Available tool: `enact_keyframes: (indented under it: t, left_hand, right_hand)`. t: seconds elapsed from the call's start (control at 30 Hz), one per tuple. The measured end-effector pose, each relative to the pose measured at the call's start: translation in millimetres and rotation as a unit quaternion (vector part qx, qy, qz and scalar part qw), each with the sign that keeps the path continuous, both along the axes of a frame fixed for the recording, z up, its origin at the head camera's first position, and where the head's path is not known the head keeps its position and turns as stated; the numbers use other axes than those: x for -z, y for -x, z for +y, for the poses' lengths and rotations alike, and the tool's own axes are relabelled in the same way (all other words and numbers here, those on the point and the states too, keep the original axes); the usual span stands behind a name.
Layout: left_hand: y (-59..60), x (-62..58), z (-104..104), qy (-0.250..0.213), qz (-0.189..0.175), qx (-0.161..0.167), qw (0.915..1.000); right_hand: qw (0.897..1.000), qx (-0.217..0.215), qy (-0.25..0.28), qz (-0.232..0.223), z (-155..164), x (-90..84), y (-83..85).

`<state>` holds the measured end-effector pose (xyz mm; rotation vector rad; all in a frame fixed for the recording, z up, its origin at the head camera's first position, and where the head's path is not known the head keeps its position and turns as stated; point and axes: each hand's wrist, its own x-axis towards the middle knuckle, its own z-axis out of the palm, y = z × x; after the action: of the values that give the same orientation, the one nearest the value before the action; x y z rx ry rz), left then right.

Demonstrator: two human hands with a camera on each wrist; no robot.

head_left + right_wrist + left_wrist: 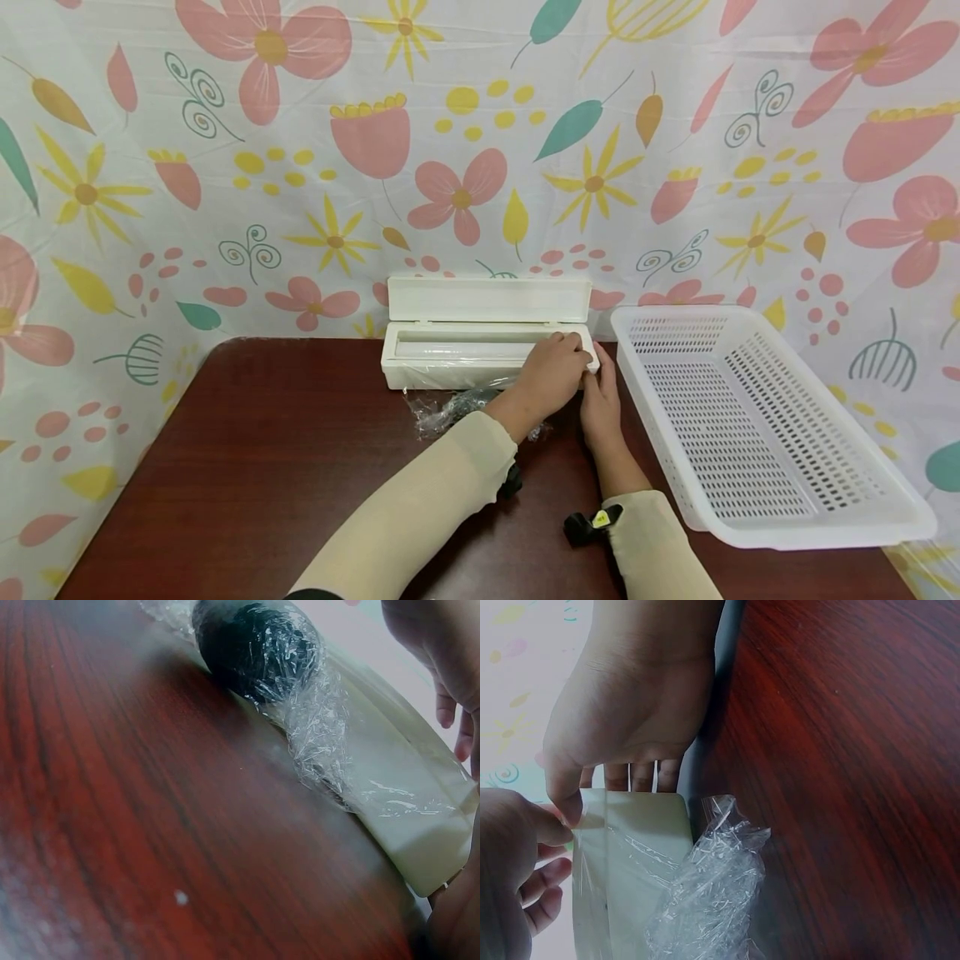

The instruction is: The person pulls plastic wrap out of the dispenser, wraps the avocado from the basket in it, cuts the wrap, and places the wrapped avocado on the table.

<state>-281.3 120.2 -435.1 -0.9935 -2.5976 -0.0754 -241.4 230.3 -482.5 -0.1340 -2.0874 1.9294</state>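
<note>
Head view is giving the whole layout: white cling-film dispenser box (486,346) sitting at the back of the dark wood counter (262,467), lid standing open against the floral backdrop (225,167), white perforated basket (757,425) lying just to its right. Both hands are meeting at the box's right end.

Left wrist view is showing what head view is hiding: left hand (626,712) is lying over the box end, thumb pinching the film edge (592,821) against the box corner, other fingers reaching over the far side. Right hand (514,855) is pinching at the same spot, thumb tip touching the film, remaining fingers loosely curled below.

Right wrist view is showing the wrapped object: a dark round thing (259,645) bundled in crinkled film, lying on the counter touching the box's front wall. Can't tell what it is. Film is trailing from the bundle up across the box front toward the pinch point.

Containers: box is holding a film roll along its trough, seen in head view only. Nothing is showing inside the basket.

Bundle is lying left of and below both grips, near but not held; in head view the left forearm is partly covering it.
</note>
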Motion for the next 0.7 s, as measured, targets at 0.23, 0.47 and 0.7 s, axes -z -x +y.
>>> enact_keyframes:
  t: [0.23, 0.47, 0.7]
  left_hand:
    - [-0.9, -0.7, -0.4, 0.002, 0.000, -0.006, 1.0000]
    - [-0.1, 1.6, 1.0, -0.018, -0.006, -0.004, 0.9998]
    - [-1.3, 3.0, 1.8, -0.015, -0.011, -0.019, 0.9996]
  right_hand:
    - [1.000, -0.004, -0.003, -0.001, 0.0, -0.8, -0.4]
    - [1.000, 0.001, -0.010, -0.010, 0.6, -1.4, -0.6]
    - [1.000, -0.004, -0.007, -0.003, 1.2, -0.8, -0.3]
